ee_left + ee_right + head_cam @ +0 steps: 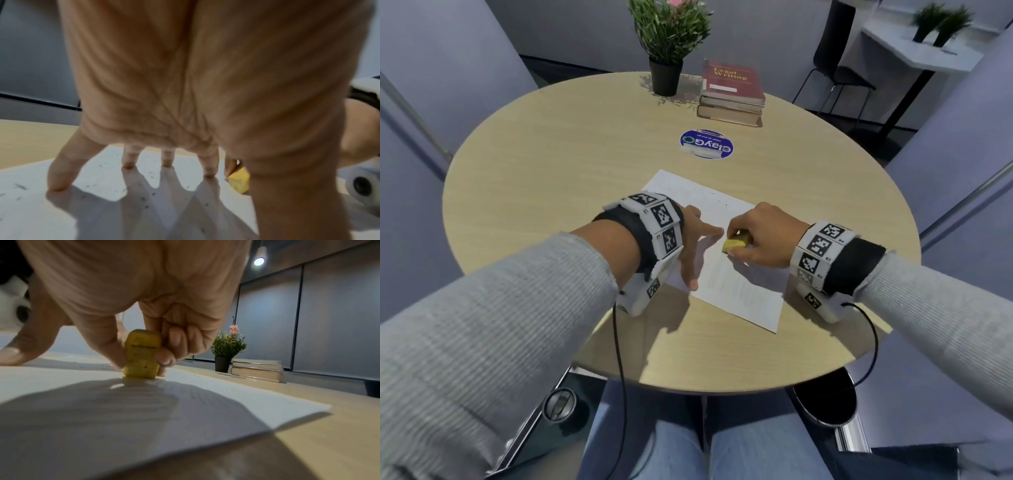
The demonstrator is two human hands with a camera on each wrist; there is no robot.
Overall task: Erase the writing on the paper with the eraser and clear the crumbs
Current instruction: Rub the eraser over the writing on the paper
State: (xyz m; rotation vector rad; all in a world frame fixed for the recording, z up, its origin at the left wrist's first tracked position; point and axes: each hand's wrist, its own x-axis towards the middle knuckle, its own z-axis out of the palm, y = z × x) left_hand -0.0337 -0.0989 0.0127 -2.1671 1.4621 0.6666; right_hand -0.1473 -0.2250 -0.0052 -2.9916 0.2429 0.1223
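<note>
A white sheet of paper (743, 291) lies in the middle of the round wooden table (544, 178). My right hand (763, 236) pinches a yellow eraser (736, 245) between thumb and curled fingers, its lower end standing on the paper (226, 395). In the right wrist view the eraser (142, 354) stands upright on the sheet. My left hand (693, 246) is spread flat, fingertips (128, 164) pressing the paper (98, 183) just left of the eraser (239, 181). Dark eraser crumbs (147, 199) are scattered on the sheet around my left fingers. Faint lines of writing (726, 277) remain on the near half.
A round blue sticker (706, 144) lies on the table beyond the paper. Behind it stand a potted plant (667, 41) and a stack of books (732, 92). Chairs surround the table. Cables hang from both wrist cameras over the near table edge.
</note>
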